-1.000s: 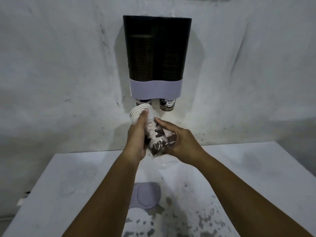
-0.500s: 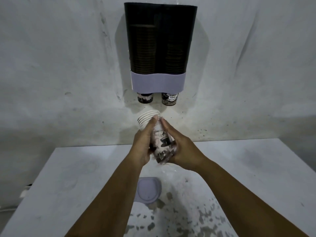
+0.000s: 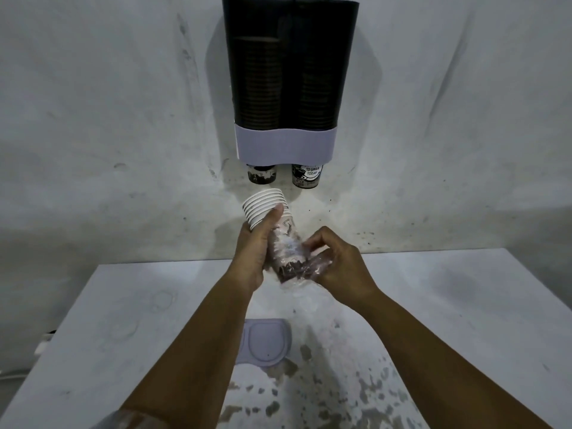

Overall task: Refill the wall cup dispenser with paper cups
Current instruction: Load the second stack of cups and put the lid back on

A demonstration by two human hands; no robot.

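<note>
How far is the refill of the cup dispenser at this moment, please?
Done: the lid lies on the table, and both tubes of the dispenser already hold cups. In hand: the left hand grips a stack of paper cups, while the right hand pulls the plastic wrap. Left: unwrap, load the stack, replace the lid.

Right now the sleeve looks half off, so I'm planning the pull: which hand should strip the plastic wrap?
Probably the right hand: it already pinches the plastic wrap at the bottom, while the left hand grips the cup stack near its rims.
</note>
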